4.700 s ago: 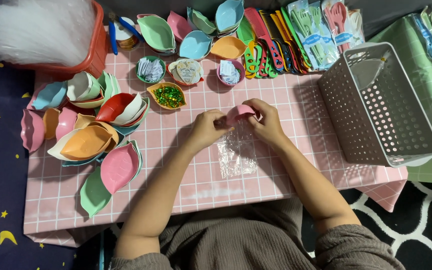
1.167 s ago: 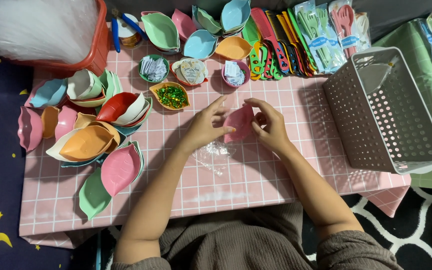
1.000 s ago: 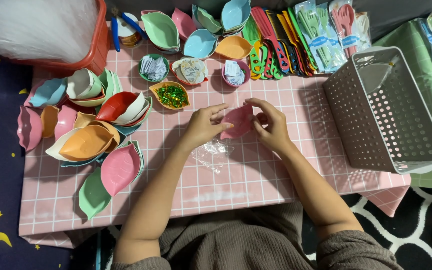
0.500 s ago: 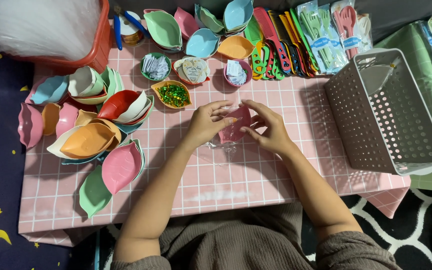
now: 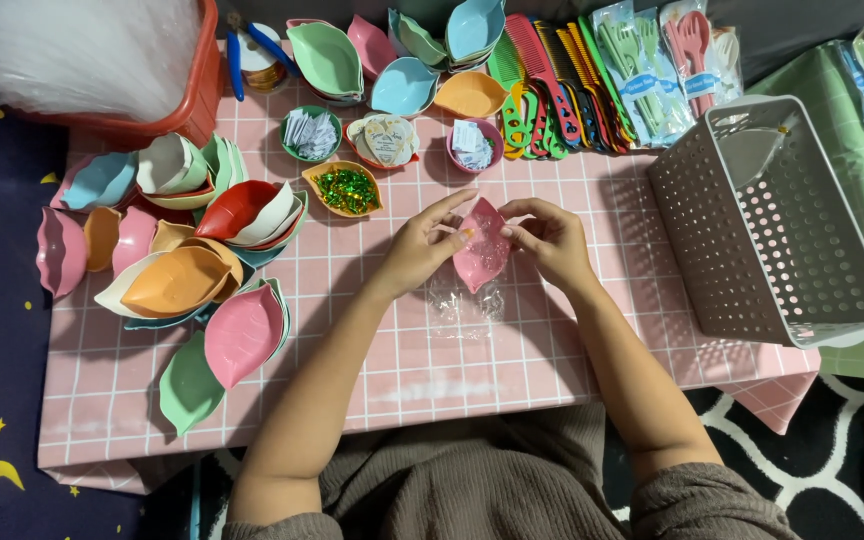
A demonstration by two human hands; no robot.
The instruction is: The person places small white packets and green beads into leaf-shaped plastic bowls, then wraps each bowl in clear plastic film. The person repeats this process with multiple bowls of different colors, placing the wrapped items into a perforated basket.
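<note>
A small pink leaf-shaped dish (image 5: pixel 481 248) inside a clear plastic bag (image 5: pixel 464 300) is held above the pink checked table (image 5: pixel 472 380). My left hand (image 5: pixel 424 243) grips its left edge and my right hand (image 5: pixel 548 238) pinches its right edge near the top. The loose end of the bag hangs below the dish toward me. Small dishes hold green beads (image 5: pixel 345 189) and folded paper slips (image 5: pixel 312 133) just beyond my hands.
Piles of coloured leaf dishes (image 5: pixel 177 262) fill the table's left side, with more at the back (image 5: pixel 407 55). A white perforated basket (image 5: pixel 767 215) stands at right. Combs (image 5: pixel 542 85) and packed cutlery (image 5: pixel 652 55) line the back edge. A red tub (image 5: pixel 127 75) holds clear bags.
The pink dish has been turned and lowered slightly between my hands, now showing its hollow side. The plastic bag now hangs lower below it. My arms stay in the same place.
</note>
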